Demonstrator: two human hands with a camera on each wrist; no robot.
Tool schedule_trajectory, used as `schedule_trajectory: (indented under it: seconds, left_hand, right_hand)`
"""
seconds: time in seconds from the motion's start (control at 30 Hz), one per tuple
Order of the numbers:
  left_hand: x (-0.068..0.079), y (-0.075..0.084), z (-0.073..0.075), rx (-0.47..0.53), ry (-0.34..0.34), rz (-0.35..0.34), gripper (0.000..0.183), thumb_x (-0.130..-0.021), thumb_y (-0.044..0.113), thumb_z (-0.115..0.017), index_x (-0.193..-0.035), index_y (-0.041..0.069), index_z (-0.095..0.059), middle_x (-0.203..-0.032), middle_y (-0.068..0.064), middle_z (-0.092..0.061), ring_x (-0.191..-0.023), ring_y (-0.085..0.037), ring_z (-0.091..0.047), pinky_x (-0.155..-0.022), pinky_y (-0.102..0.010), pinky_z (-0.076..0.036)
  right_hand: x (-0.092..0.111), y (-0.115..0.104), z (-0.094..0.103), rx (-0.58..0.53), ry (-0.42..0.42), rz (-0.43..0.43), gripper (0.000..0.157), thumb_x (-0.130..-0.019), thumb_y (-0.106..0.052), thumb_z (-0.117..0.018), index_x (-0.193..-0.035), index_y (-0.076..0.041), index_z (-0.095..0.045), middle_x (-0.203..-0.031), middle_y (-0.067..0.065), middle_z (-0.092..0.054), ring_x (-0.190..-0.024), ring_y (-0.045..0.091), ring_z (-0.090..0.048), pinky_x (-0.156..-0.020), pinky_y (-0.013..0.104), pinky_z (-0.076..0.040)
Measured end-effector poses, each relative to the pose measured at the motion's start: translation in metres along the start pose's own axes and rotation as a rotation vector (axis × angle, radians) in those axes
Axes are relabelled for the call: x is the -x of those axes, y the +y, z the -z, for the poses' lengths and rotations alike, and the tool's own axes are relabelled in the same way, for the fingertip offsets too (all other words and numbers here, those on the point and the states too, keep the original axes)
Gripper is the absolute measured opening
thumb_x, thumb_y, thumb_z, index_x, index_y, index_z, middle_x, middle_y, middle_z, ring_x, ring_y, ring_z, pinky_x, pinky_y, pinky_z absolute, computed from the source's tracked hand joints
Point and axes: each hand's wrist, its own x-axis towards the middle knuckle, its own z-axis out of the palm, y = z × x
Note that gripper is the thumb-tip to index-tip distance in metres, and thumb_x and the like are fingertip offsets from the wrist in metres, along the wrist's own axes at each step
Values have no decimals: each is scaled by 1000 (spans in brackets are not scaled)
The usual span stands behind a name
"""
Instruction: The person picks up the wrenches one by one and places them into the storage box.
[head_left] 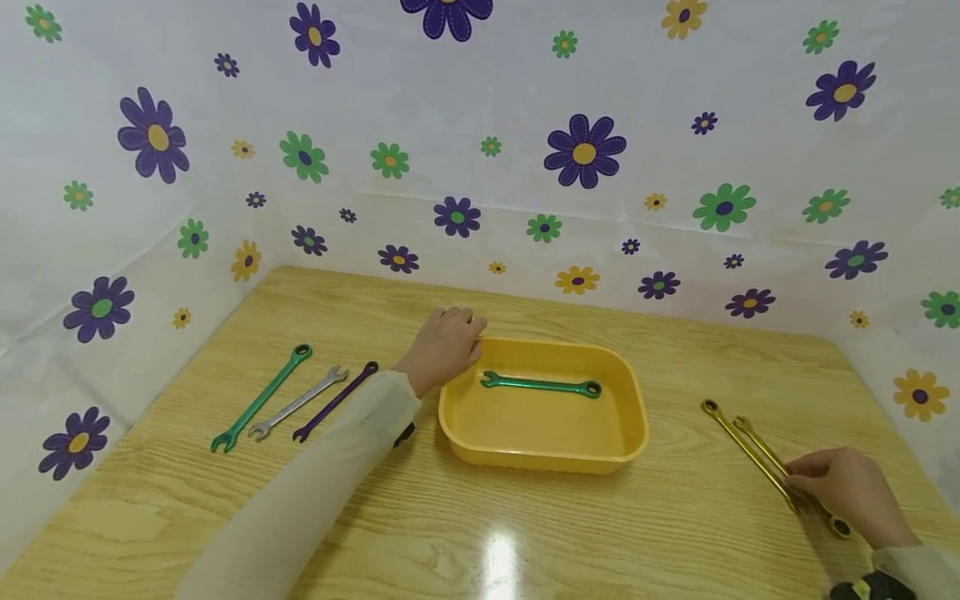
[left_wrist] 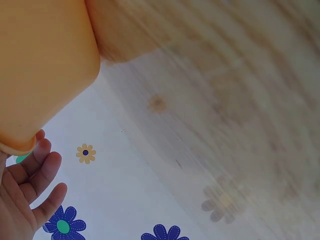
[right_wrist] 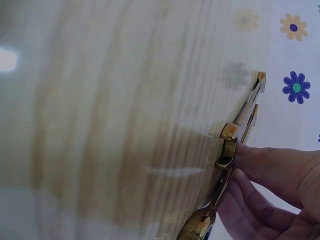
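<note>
A yellow plastic bin (head_left: 543,454) stands mid-table, with a green combination wrench (head_left: 540,384) lying inside it. At the bin's back left corner, my left hand (head_left: 444,350) holds the rim; the left wrist view shows the fingers (left_wrist: 42,170) partly curled beside that rim. Over on the right, my right hand (head_left: 847,492) pinches a gold wrench (head_left: 767,450) between thumb and fingers. A second gold wrench (head_left: 746,451) lies close along its left side. In the right wrist view, both gold wrenches (right_wrist: 230,150) appear near the thumb, partly overlapping.
Left of the bin, a green wrench (head_left: 258,402), a silver wrench (head_left: 298,406) and a purple wrench (head_left: 335,402) lie slanted side by side on the wood-grain table (head_left: 420,533). A white flowered sheet (head_left: 480,100) rises behind the table and along its sides.
</note>
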Motion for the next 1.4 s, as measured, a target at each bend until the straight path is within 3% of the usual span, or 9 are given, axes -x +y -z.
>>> schedule_trajectory:
  seconds: [0.3, 0.6, 0.97, 1.4]
  left_hand:
    - [2, 0, 1, 3, 11, -5, 16, -92, 21, -53, -101, 10, -60, -88, -7, -59, -84, -22, -56, -79, -36, -46]
    - [2, 1, 2, 10, 25, -4, 17, -92, 20, -53, -102, 9, -60, -87, -6, -58, -82, -21, -56, -78, -36, -46]
    - [2, 1, 3, -1, 6, -7, 18, -92, 21, -52, -103, 9, -60, -89, -7, -59, -84, -21, -57, -81, -36, -47]
    - [1, 1, 5, -14, -20, 3, 20, -93, 23, -52, -106, 10, -60, -91, -6, -59, -87, -21, -57, -82, -36, -47]
  right_hand:
    - [1, -1, 0, -36, -94, 11, 23, -86, -18, -64, -96, 3, -61, -87, 17, -65, -75, 27, -61, -62, 42, -48]
    - [0, 2, -2, -33, -30, 29, 23, -81, -16, -69, -92, 2, -62, -83, 9, -64, -73, 20, -59, -63, 41, -47]
    - [-1, 7, -5, -54, -2, 42, 24, -79, -16, -71, -91, 3, -61, -82, 6, -64, -76, 24, -62, -64, 40, -48]
    - [-3, 20, -4, -156, 14, -34, 31, -80, -18, -68, -98, 7, -62, -84, 7, -66, -71, 10, -59, -62, 31, -47]
